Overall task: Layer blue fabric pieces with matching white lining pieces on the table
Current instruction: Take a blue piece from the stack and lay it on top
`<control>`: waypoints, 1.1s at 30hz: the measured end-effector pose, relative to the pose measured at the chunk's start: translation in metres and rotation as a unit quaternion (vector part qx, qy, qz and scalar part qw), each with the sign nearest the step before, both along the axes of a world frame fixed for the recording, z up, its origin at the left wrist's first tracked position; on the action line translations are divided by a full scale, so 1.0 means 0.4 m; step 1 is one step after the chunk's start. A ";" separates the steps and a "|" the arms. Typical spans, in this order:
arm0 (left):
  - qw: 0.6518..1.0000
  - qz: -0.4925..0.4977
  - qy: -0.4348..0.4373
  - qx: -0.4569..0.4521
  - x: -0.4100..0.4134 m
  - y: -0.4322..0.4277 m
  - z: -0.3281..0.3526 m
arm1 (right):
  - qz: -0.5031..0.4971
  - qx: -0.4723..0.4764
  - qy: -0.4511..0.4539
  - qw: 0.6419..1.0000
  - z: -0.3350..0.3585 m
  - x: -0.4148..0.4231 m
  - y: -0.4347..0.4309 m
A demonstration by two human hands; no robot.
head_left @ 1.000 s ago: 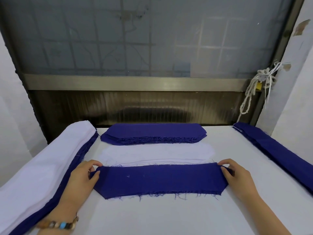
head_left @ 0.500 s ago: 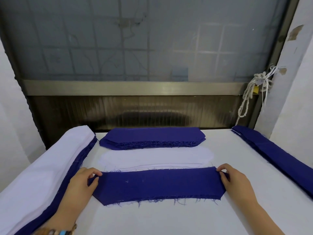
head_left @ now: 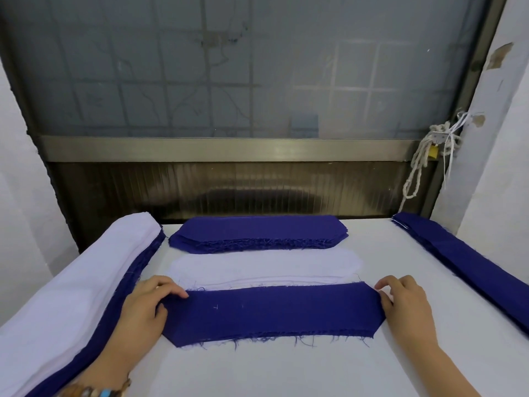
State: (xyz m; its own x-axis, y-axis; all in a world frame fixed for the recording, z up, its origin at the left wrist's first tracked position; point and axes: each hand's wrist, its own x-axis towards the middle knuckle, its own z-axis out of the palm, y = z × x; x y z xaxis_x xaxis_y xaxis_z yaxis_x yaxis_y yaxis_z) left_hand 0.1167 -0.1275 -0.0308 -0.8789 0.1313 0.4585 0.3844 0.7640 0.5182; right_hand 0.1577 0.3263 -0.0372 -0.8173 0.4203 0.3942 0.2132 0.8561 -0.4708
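Two hands [head_left: 143, 308] [head_left: 406, 308]; one loose blue piece [head_left: 272, 310]; four fabric stacks [head_left: 257, 230] [head_left: 266, 267] [head_left: 71, 296] [head_left: 472, 267].

left hand [head_left: 144, 308]: I see it palm down, fingers curled, tips pointing right. Thumb tucked in toward them, pinching the left end of the blue piece [head_left: 272, 313].
right hand [head_left: 406, 306]: palm down, mirror pose. Fingers bent, tips pointing left, thumb just below them, pinching the right end of the same piece.
left forearm: bare, enters my view from bottom left, angled up and right. Beaded bracelet [head_left: 94, 392] on the wrist at the frame edge.
right forearm: bare, enters from bottom right, angled up and left, wrist straight.
spacing: hands well apart, level with each other, both low in my view.
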 end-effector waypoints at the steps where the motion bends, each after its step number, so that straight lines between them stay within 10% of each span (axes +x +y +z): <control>1: 1.000 -0.021 0.003 0.004 0.002 0.002 0.003 | 0.020 0.007 0.023 1.000 0.002 0.001 -0.002; 8: 0.990 -0.106 -0.088 0.027 0.011 0.017 0.001 | 0.290 -0.006 -0.001 0.957 0.010 0.010 -0.017; 33: 0.985 -0.039 -0.063 -0.153 0.011 0.058 0.037 | 0.268 0.085 -0.112 0.953 0.058 -0.066 -0.033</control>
State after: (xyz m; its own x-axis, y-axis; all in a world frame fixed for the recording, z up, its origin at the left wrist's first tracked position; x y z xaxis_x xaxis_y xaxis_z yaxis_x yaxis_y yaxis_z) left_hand 0.1210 -0.1042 -0.0162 -0.9080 0.3162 0.2748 0.3957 0.8627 0.3150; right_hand 0.1312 0.3131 -0.0139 -0.9682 -0.1352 0.2105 -0.1972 0.9302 -0.3097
